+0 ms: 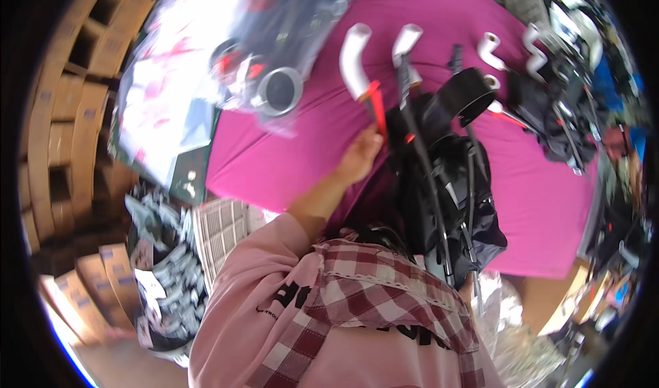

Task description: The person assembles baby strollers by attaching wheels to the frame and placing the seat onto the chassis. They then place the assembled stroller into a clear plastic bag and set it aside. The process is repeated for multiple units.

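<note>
A folded black frame with black fabric [453,196], which looks like a stroller, lies slantwise in front of me on a pink cloth. Two curved, white-wrapped handles [353,62] stick out at its far end. Below the left handle is a red, strip-like part [377,110], and my left hand [362,153] is closed around its lower end. A wide black band [465,96] curves up from the frame's far part. Of my right hand [469,292] only a sliver of skin shows beside the frame's near end; its fingers are hidden.
The pink cloth [542,202] covers the table. Clear plastic bags [206,58] with grey-rimmed round parts lie at far left. Another black frame [549,106] with white-wrapped handles is at right. Stacked cardboard boxes [65,120], grey bagged pieces [171,271] and a pale crate [220,230] stand left.
</note>
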Available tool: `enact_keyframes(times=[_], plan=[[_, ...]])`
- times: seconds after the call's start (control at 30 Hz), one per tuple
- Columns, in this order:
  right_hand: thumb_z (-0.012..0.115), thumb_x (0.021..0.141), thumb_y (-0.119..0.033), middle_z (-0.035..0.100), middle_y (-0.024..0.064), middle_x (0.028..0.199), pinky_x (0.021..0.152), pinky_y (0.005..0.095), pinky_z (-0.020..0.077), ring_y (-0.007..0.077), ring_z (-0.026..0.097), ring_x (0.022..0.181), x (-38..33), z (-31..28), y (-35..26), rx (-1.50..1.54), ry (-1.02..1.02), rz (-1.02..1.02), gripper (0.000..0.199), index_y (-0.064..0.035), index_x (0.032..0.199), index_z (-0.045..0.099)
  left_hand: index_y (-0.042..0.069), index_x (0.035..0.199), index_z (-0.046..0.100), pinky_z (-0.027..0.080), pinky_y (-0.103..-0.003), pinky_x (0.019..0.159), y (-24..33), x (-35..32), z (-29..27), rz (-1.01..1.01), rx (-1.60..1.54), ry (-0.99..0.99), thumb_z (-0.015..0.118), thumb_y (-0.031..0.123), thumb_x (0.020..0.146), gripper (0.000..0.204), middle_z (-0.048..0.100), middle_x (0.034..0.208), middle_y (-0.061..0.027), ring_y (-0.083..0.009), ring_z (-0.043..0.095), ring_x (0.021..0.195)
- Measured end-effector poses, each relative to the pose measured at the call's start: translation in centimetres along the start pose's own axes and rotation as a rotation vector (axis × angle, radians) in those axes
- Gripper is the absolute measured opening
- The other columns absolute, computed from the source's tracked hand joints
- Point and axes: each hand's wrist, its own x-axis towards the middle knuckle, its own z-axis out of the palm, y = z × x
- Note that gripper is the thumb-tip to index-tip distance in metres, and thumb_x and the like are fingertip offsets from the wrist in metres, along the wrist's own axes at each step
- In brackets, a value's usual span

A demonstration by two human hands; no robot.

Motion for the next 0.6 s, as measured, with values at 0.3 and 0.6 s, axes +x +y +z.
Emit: enact_keyframes(times=[0.3,0.6], plan=[[0.038,0.097,-0.059,0.052,0.0143,0.143,0.106,0.0526,0.0445,0.0331,0.05,0.131,-7.9,17.3,-8.0,0.286,-0.475,-0.066,0.071,-0.0127,0.151,0.041,-0.004,0.134,0.054,0.043,-0.039,0.106,1.2,-16.5,-9.5,-0.247,0.251,0.403,0.042,0.04,0.108,0.053,0.061,0.127,-0.0238,-0.0316,0.058,0.121],[0.053,0.095,-0.051,0.054,0.0157,0.142,0.11,0.0564,0.0393,0.0358,0.048,0.134,-9.7,33.0,-19.2,0.305,-0.57,-0.424,0.066,-0.0026,0.139,0.048,-0.001,0.129,0.058,0.052,-0.04,0.093,-3.1,-35.0,-18.8,-0.42,0.175,0.852,0.057,0.032,0.102,0.043,0.061,0.123,-0.022,-0.0326,0.065,0.109]])
